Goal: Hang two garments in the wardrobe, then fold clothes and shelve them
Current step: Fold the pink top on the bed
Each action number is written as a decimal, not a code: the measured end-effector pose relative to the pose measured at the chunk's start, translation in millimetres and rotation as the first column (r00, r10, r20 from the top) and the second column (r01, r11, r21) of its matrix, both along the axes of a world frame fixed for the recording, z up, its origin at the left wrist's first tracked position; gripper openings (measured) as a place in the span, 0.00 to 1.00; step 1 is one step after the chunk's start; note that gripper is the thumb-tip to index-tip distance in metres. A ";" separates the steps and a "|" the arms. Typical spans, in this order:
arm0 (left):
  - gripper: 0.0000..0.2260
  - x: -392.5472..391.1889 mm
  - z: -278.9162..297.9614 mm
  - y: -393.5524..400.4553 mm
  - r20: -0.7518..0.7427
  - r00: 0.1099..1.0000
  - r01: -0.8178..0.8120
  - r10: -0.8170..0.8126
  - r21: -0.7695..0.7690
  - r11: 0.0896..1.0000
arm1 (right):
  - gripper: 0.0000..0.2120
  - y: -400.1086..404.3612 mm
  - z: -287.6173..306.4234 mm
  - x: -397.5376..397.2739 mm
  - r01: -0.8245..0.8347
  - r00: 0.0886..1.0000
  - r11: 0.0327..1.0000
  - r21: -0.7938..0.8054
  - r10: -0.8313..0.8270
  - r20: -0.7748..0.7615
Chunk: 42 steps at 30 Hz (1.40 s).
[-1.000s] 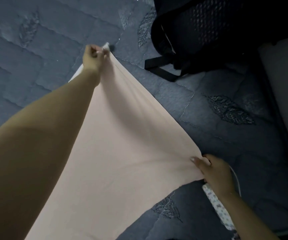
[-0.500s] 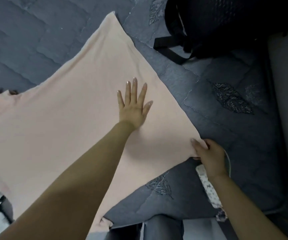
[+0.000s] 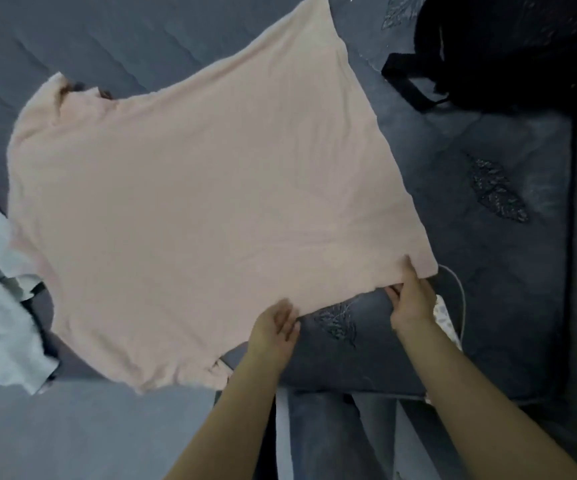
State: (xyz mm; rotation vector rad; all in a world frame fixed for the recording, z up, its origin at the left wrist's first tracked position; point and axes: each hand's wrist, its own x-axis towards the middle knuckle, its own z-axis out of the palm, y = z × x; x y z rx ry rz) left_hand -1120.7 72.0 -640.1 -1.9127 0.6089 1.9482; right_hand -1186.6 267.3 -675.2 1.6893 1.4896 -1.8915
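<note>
Here, spread flat on the bed: pink T-shirt, long axis running from collar at far left to hem at near right. Right hand pinching the hem corner; left hand just beside, fingers loose on the near side edge, holding nothing. Likely next: folding away across the long axis.

The left hand, which 0.5 s ago lay flat with fingers spread on the middle of the pink T-shirt, has drawn back to the shirt's near hem, well short of the black backpack. 1 s ago that same hand gripped the far corner close to the backpack (cloth lifted and taut); now the shirt lies spread flat, its sleeves and neckline showing on the side away from the backpack.
</note>
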 end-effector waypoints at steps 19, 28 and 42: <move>0.04 80.6 15.7 -32.3 -0.055 0.844 -0.526 0.534 -0.279 0.803 | 0.05 10.7 17.5 -8.8 0.030 0.999 0.999 -0.020 -0.030 0.029; 0.14 -24.4 49.1 -75.2 -0.258 0.786 -0.593 0.562 -0.574 0.565 | 0.10 -14.2 55.8 -93.3 -0.045 0.992 0.956 -0.289 0.010 -0.123; 0.10 -75.7 -10.0 -130.0 -0.331 0.940 -0.205 0.087 -0.344 0.916 | 0.07 -40.4 16.6 -162.9 -0.381 0.923 0.895 -0.231 0.354 -0.149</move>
